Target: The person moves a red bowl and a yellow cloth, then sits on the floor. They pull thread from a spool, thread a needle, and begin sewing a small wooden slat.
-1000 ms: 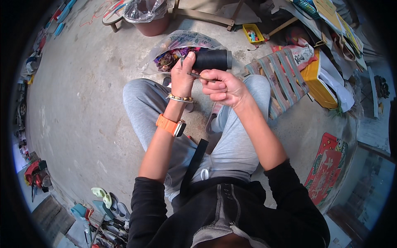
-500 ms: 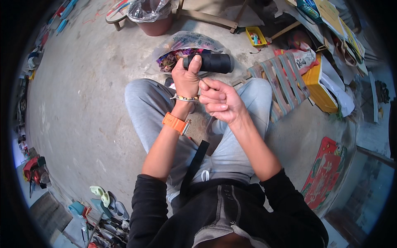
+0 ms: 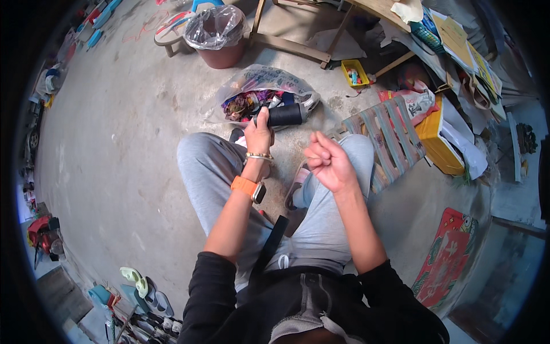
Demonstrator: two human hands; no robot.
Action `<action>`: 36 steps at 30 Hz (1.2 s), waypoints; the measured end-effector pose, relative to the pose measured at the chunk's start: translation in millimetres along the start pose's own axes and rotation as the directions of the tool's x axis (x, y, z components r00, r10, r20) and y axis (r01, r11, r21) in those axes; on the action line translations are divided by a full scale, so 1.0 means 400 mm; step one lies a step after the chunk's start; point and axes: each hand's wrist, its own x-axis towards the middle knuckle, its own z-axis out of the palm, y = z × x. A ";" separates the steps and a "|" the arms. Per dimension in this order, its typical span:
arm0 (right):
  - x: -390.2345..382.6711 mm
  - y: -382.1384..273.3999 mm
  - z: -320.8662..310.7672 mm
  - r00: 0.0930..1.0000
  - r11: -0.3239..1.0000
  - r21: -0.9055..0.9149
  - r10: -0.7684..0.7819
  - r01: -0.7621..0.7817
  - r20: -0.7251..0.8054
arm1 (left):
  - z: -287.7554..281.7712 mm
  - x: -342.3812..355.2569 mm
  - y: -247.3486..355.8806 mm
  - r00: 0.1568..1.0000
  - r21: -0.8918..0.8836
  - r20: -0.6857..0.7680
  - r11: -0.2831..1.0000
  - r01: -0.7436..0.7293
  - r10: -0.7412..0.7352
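Out in front of my knees, my left hand [image 3: 259, 137] is wrapped round one end of a black cylinder that looks like a spool of thread [image 3: 285, 115]. The spool points to the right, held just in front of a clear plastic bag [image 3: 298, 87] filled with colourful cloth-like scraps [image 3: 247, 105]. My right hand [image 3: 330, 163] is apart from the spool, above my right knee. Its fingers are curled and pressed together; anything between them is too fine to make out. A bracelet and an orange-strapped watch [image 3: 245, 186] are on my left wrist.
A brown bin [image 3: 223, 55] with a clear liner stands beyond the bag, beside a low stool [image 3: 172, 35]. To the right are a yellow tray [image 3: 355, 73], a striped woven seat [image 3: 385, 137] and a yellow box [image 3: 440, 140]. A red mat [image 3: 444, 258] lies lower right, slippers [image 3: 134, 278] lower left.
My right hand has drawn away from my left, moving right and nearer to me. The left hand still holds the spool, now lower in the view; the whole view has shifted slightly.
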 end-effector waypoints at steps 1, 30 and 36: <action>-0.006 -0.006 -0.022 0.999 0.999 -0.011 -0.030 0.030 -0.040 | -0.003 0.002 0.012 0.999 0.032 -0.004 0.998 0.052 -0.052; 0.194 -0.551 0.079 0.584 0.257 -0.873 -0.811 0.414 0.039 | 0.010 -0.041 0.145 0.792 0.027 0.562 0.963 0.267 -0.236; 0.421 -0.796 0.103 0.403 0.087 -0.978 -0.915 0.190 -0.003 | 0.045 -0.074 0.160 0.773 -0.105 0.622 0.965 0.241 -0.125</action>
